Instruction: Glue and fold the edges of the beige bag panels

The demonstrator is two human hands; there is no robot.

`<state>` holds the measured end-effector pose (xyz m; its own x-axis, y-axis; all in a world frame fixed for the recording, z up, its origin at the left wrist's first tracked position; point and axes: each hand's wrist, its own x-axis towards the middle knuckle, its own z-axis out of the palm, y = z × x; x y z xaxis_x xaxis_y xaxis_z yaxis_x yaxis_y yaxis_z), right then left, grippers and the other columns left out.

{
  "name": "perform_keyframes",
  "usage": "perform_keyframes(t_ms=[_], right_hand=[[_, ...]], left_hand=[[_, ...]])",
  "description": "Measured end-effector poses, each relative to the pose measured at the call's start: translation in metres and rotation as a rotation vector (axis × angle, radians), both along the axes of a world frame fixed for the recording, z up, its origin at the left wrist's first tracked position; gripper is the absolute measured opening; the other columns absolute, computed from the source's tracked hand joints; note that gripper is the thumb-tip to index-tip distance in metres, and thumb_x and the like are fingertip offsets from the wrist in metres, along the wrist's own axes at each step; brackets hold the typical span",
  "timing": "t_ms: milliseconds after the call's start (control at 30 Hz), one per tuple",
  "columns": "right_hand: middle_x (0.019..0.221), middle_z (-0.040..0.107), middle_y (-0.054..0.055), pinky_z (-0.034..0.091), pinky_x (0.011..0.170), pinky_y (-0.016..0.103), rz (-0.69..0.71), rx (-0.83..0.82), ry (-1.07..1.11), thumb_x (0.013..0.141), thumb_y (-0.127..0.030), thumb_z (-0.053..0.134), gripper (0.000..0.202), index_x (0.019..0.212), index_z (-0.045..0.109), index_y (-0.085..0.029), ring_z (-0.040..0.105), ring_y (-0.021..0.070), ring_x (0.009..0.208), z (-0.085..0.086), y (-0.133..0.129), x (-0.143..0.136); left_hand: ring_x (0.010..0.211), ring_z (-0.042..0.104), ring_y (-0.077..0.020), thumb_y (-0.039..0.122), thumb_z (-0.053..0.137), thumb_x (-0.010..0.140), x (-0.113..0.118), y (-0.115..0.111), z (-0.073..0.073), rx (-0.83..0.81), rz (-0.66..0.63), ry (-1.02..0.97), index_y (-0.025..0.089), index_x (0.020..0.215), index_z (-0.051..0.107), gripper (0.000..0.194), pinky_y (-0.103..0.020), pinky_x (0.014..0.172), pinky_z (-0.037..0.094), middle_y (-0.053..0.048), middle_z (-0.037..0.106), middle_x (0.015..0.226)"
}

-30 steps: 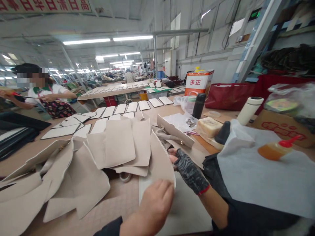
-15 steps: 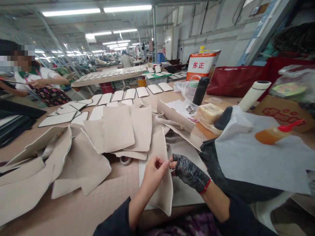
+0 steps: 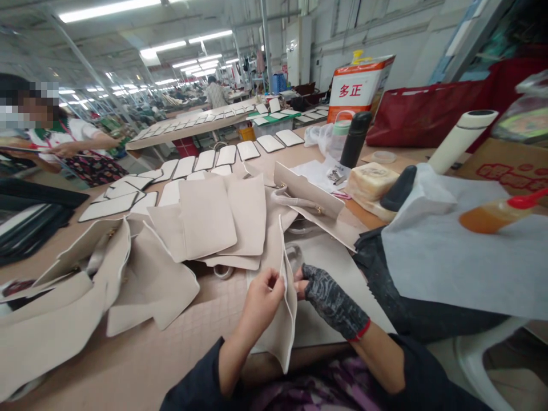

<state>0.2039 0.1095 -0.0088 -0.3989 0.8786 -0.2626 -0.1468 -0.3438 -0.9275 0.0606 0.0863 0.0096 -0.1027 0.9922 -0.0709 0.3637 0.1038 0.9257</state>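
Note:
My bare left hand [image 3: 264, 297] pinches the upright edge of a beige leather bag panel [image 3: 278, 334] with thumb and forefinger. The panel stands on edge in front of me, and two pale layers show along its rim. On its right side is my right hand [image 3: 331, 299], in a dark grey fingerless glove with a red cuff. Its bent fingertips grip at the panel's inner side, partly hidden. Just beyond both hands lies another beige bag piece [image 3: 312, 197] with a strap handle [image 3: 295, 200] and gold fittings.
Beige bag pieces [image 3: 208, 220] are heaped left of centre, more [image 3: 149, 279] at far left. White dark-edged panels [image 3: 226, 155] line the table behind. To the right are a black bottle [image 3: 356, 140], a glue bottle [image 3: 488, 217] and white paper [image 3: 462, 268]. A co-worker [image 3: 81, 142] stands at left.
The panel's edge layers have parted a little between my hands. My left hand has shifted slightly left. The view has turned slightly; the co-worker's hands have moved.

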Motion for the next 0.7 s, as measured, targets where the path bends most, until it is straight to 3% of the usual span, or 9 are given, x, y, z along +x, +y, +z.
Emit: perform_keyframes(t_ms=[167,267,367,433,500,567,633,700], right_hand=[[0.060,0.057,-0.001,0.049,0.060,0.031,-0.133,0.124,-0.220,0.064,-0.031,0.057,0.012,0.063,0.052,-0.019,0.055,0.0151,0.057,0.001,0.009,0.028],[0.063,0.057,0.001,0.051,0.062,0.033,-0.142,0.149,-0.273,0.063,-0.030,0.058,0.012,0.063,0.051,-0.020,0.056,0.0159,0.059,0.004,0.014,0.042],[0.080,0.062,0.005,0.052,0.070,0.035,-0.185,0.236,-0.281,0.065,-0.031,0.060,0.023,0.084,0.055,-0.019,0.060,0.0199,0.074,0.015,0.004,0.041],[0.099,0.062,0.008,0.051,0.081,0.039,-0.232,0.419,-0.312,0.074,-0.035,0.056,0.029,0.099,0.053,-0.020,0.060,0.0224,0.093,0.026,-0.011,0.036],[0.115,0.058,0.012,0.045,0.093,0.044,-0.236,0.668,-0.407,0.075,-0.037,0.059,0.031,0.101,0.055,-0.020,0.053,0.0265,0.109,0.033,-0.029,0.030],[0.125,0.053,0.014,0.039,0.099,0.050,-0.220,0.814,-0.533,0.067,-0.036,0.069,0.034,0.095,0.060,-0.020,0.048,0.0327,0.116,0.033,-0.043,0.025],[0.124,0.055,0.015,0.038,0.099,0.054,-0.229,0.777,-0.619,0.064,-0.035,0.071,0.032,0.091,0.065,-0.020,0.049,0.0368,0.114,0.027,-0.052,0.021],[0.115,0.061,0.015,0.038,0.098,0.056,-0.246,0.645,-0.626,0.070,-0.033,0.065,0.028,0.095,0.067,-0.021,0.052,0.0376,0.110,0.018,-0.055,0.021]], left_hand=[[0.044,0.049,-0.0097,0.031,0.053,0.074,-0.014,-0.013,0.023,0.037,0.193,-0.065,0.018,0.061,0.049,0.019,-0.021,0.047,0.041,0.005,0.049,0.049],[0.046,0.053,-0.0108,0.034,0.054,0.076,-0.008,-0.028,0.033,0.048,0.174,-0.090,0.018,0.066,0.050,0.019,-0.022,0.048,0.043,0.004,0.053,0.051],[0.049,0.054,-0.0113,0.033,0.054,0.076,0.010,-0.036,0.029,0.053,0.078,-0.052,0.018,0.065,0.050,0.019,-0.022,0.048,0.043,0.004,0.051,0.054],[0.049,0.053,-0.0111,0.033,0.054,0.076,0.022,-0.037,0.023,0.030,0.060,-0.073,0.019,0.063,0.048,0.020,-0.022,0.048,0.043,0.004,0.049,0.053],[0.050,0.052,-0.0110,0.032,0.054,0.076,0.029,-0.034,0.018,0.004,0.071,-0.123,0.019,0.063,0.047,0.020,-0.022,0.049,0.042,0.004,0.048,0.054],[0.051,0.052,-0.0110,0.031,0.054,0.076,0.033,-0.033,0.014,-0.011,0.075,-0.172,0.019,0.064,0.047,0.018,-0.022,0.050,0.043,0.004,0.049,0.055],[0.052,0.052,-0.0112,0.030,0.054,0.077,0.036,-0.033,0.011,-0.012,0.062,-0.193,0.018,0.065,0.047,0.018,-0.022,0.051,0.043,0.003,0.049,0.057],[0.055,0.054,-0.0117,0.031,0.053,0.079,0.036,-0.035,0.007,0.003,0.005,-0.164,0.018,0.068,0.049,0.018,-0.023,0.053,0.045,0.002,0.051,0.059]])
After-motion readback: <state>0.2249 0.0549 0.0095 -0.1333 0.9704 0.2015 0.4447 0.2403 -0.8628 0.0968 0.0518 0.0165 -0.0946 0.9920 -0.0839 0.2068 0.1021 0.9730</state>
